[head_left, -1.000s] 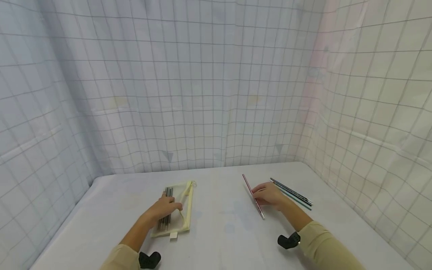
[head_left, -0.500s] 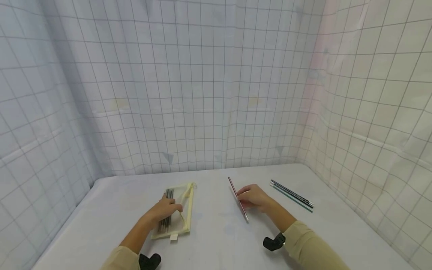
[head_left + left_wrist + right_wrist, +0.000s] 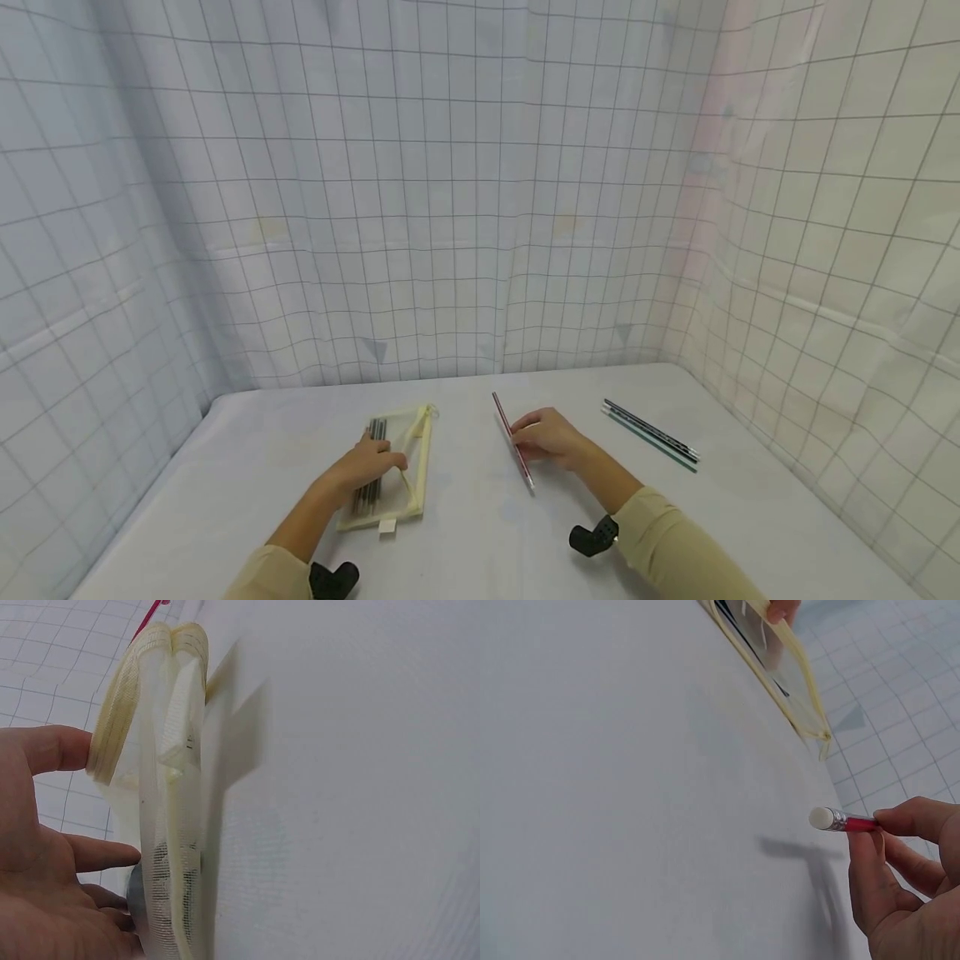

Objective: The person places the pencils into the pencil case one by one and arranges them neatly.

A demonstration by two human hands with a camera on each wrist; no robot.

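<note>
My left hand (image 3: pixel 363 465) lies over a see-through mesh pencil case (image 3: pixel 422 479) with a pale yellow zip edge. In the left wrist view the thumb catches the raised zip edge (image 3: pixel 116 727), so the mouth gapes, while the other fingers rest on the side. Several dark pencils (image 3: pixel 378 429) show inside the case. To its right, my right hand (image 3: pixel 547 437) pinches a red pencil (image 3: pixel 504 419) between thumb and fingers. Its white eraser end (image 3: pixel 822 818) points toward the wrist camera, above the table, and the far end leans away.
Several more pencils (image 3: pixel 648 433), dark and teal, lie side by side at the right of the white-covered table (image 3: pixel 480 550). White cloth curtains (image 3: pixel 465 208) with a grid pattern hang behind and at both sides. A small white tag (image 3: pixel 387 527) sticks out of the case's near edge.
My right hand has carried the red pencil leftward, away from the other pencils and closer to the case. The left hand and the case have stayed in place.
</note>
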